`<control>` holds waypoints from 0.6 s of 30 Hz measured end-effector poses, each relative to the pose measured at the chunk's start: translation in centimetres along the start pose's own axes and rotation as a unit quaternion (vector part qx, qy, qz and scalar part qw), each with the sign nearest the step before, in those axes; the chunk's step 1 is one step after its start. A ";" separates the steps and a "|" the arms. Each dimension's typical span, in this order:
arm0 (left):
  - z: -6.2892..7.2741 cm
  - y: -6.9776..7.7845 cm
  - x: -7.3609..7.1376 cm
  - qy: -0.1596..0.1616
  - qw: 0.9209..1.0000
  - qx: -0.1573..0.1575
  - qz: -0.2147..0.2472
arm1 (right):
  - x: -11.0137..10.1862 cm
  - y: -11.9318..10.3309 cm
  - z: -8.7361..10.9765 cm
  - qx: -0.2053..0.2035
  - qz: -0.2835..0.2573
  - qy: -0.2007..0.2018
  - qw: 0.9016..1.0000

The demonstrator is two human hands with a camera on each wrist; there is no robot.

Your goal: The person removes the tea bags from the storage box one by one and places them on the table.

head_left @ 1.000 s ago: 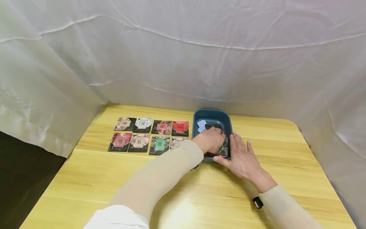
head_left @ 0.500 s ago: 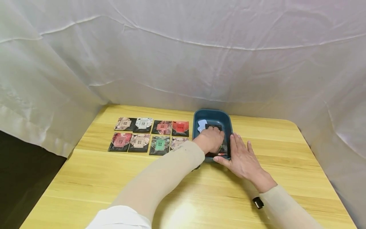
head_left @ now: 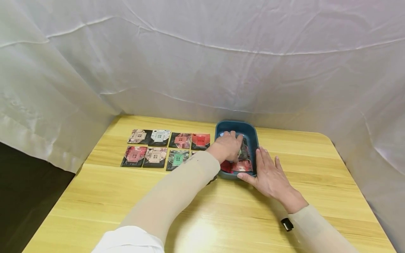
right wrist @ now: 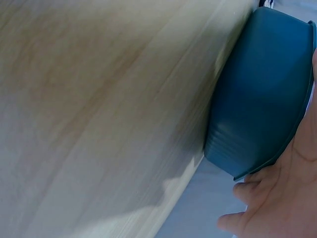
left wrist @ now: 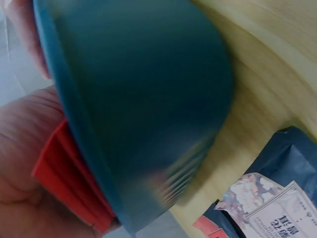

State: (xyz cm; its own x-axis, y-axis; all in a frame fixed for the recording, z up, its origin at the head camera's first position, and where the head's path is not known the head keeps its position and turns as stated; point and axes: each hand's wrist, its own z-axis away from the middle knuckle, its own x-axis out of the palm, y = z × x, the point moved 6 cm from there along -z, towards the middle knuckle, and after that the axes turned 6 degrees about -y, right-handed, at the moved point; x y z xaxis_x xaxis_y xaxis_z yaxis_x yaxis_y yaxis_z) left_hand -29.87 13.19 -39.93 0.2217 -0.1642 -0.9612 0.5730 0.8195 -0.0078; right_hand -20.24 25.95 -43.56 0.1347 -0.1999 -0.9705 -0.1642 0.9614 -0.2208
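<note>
My left hand (head_left: 226, 146) reaches into a dark teal plastic bin (head_left: 251, 130), its spread fingers bent down over flat black sachets with printed labels. A red-patterned sachet (head_left: 243, 166) lies at the bin's near end, partly beside my thumb. In the left wrist view, a red sachet (left wrist: 72, 181) stands up at the rim against my palm; the fingertips are hidden behind the bin wall. My right hand (head_left: 270, 175) rests along the bin's right side, fingers straight, thumb at the near corner. The right wrist view shows its palm (right wrist: 292, 193) against the bin's rim (right wrist: 282, 158).
Left of the bin, several sachets lie in two rows, among them a red one (head_left: 200, 141), a green-labelled one (head_left: 177, 160) and a pink-labelled one (head_left: 133, 156). They rest on a wooden table (head_left: 95, 196). Pale cloth (head_left: 202, 70) hangs behind and at the sides.
My left hand has shifted left and away within the bin, its fingers spreading from a tighter curl. More of the red-patterned sachet at the near end now shows. My right hand has stayed in place.
</note>
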 end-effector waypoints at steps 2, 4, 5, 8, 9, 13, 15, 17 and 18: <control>0.0 0.0 0.2 0.002 1.000 -0.003 -0.001 | 0.0 -0.1 0.0 0.000 0.000 -0.001 1.000; 0.0 0.0 0.4 0.001 1.000 -0.003 0.000 | 0.0 -0.1 0.0 -0.001 -0.001 -0.002 1.000; -0.1 0.0 0.5 0.000 1.000 -0.003 0.000 | 0.0 -0.1 0.0 -0.001 0.000 -0.002 1.000; -0.1 0.0 0.5 -0.006 1.000 -0.001 -0.004 | -0.1 -0.1 0.0 -0.001 0.001 0.000 1.000; -0.1 0.0 0.4 -0.009 1.000 0.005 -0.008 | -0.1 -0.1 0.0 -0.002 0.002 0.001 1.000; 0.0 0.1 0.1 -0.033 0.998 0.044 -0.018 | -0.1 -0.1 0.0 -0.001 0.005 0.003 1.000; 0.0 0.4 0.2 -0.047 0.996 0.067 -0.027 | -0.1 -0.1 0.0 -0.001 0.004 0.003 1.000; 0.0 0.6 0.6 -0.061 0.995 0.074 -0.034 | -0.1 -0.1 0.0 -0.002 0.002 0.003 1.000; -0.1 0.7 0.8 -0.066 0.994 0.075 -0.039 | -0.1 -0.1 0.0 -0.003 0.002 0.002 1.000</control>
State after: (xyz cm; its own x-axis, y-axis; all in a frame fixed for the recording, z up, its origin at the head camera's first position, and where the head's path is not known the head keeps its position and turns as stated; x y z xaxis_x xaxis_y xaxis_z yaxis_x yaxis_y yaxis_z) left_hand -29.36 13.67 -40.71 0.2681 -0.3029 -0.9146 0.7009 0.7126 -0.0305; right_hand -20.24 25.90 -43.46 0.1296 -0.1977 -0.9717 -0.1708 0.9608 -0.2183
